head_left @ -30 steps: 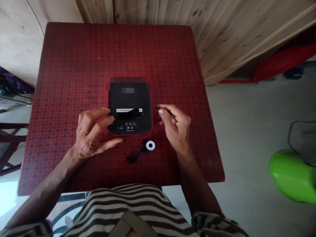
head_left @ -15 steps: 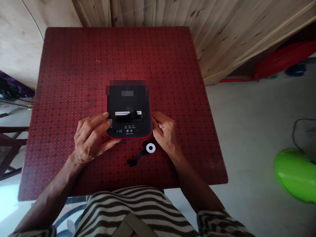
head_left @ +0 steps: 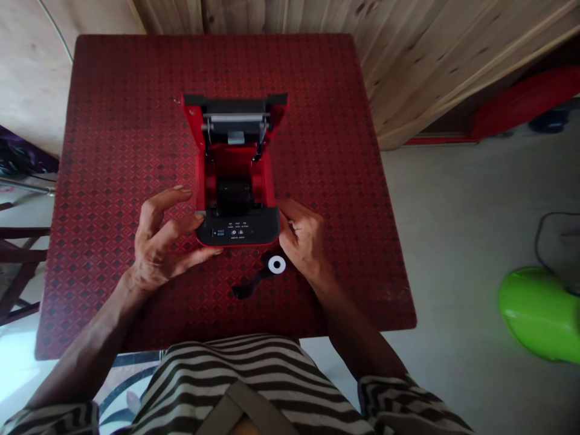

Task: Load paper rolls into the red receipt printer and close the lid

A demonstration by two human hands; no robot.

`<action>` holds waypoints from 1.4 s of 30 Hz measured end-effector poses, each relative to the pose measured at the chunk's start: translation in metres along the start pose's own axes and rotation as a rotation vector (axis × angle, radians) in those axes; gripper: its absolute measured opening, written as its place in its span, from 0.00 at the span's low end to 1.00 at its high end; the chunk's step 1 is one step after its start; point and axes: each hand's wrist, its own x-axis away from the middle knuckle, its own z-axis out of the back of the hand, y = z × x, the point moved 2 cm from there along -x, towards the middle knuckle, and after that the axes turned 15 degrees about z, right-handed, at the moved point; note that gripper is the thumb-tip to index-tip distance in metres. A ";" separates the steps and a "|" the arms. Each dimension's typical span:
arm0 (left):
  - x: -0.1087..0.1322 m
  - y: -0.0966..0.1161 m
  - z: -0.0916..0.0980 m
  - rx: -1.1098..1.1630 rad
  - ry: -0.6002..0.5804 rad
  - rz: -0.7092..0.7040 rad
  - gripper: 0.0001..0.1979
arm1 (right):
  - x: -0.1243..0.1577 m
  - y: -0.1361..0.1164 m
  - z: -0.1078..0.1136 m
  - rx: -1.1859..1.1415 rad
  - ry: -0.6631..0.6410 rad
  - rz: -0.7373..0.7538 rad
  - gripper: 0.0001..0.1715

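Observation:
A red and black label printer [head_left: 238, 228] sits on the table with its lid [head_left: 235, 124] raised and tilted back. Its inner compartment shows, with a black part inside. My left hand [head_left: 161, 244] grips the printer's front left corner: one fingertip presses the grey tab there, the thumb lies along the front edge, and the index finger is lifted away. Closed against the right side of the printer is my right hand [head_left: 302, 238], some of its fingers hidden. Just in front of the printer lies a small roll [head_left: 277, 264] with a white ring-shaped face and a dark strip trailing left.
The table [head_left: 127, 121] has a red patterned cover and meets a wooden plank wall [head_left: 294, 18]. A green rounded object [head_left: 539, 314] stands on the floor to the right. Dark wooden furniture [head_left: 22, 254] is at the left.
The printer's lid has swung up and back, exposing the red inside. My left index finger has lifted off the printer; the right hand stays in place.

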 end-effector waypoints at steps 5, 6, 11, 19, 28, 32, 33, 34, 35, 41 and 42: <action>0.005 0.003 -0.005 0.042 0.030 0.041 0.32 | 0.001 -0.003 -0.002 -0.012 0.012 0.033 0.17; 0.007 0.003 -0.006 0.040 0.042 0.039 0.33 | 0.001 -0.004 -0.003 -0.012 0.009 0.035 0.17; 0.012 0.006 -0.007 0.048 0.081 0.052 0.34 | -0.001 -0.004 0.001 0.006 -0.016 -0.001 0.14; 0.020 0.004 -0.008 0.066 0.075 0.066 0.34 | -0.063 -0.052 0.014 0.271 -0.196 0.294 0.11; 0.021 0.003 -0.008 0.052 0.099 0.045 0.37 | -0.111 -0.038 -0.045 0.363 -0.578 0.238 0.12; 0.020 0.002 -0.010 0.033 0.086 0.077 0.37 | -0.110 -0.033 -0.044 0.342 -0.549 0.327 0.10; 0.020 0.001 -0.010 0.028 0.083 0.084 0.36 | -0.110 -0.033 -0.043 0.347 -0.549 0.333 0.09; 0.020 0.001 -0.010 0.028 0.083 0.086 0.36 | -0.109 -0.034 -0.042 0.351 -0.543 0.338 0.08; 0.020 0.001 -0.010 0.032 0.083 0.088 0.36 | -0.109 -0.034 -0.040 0.351 -0.530 0.344 0.07; 0.020 0.002 -0.009 0.059 0.071 0.103 0.34 | -0.107 -0.051 -0.025 0.293 -0.463 0.288 0.08; 0.020 0.002 -0.009 0.061 0.070 0.106 0.34 | -0.107 -0.057 -0.019 0.266 -0.462 0.267 0.08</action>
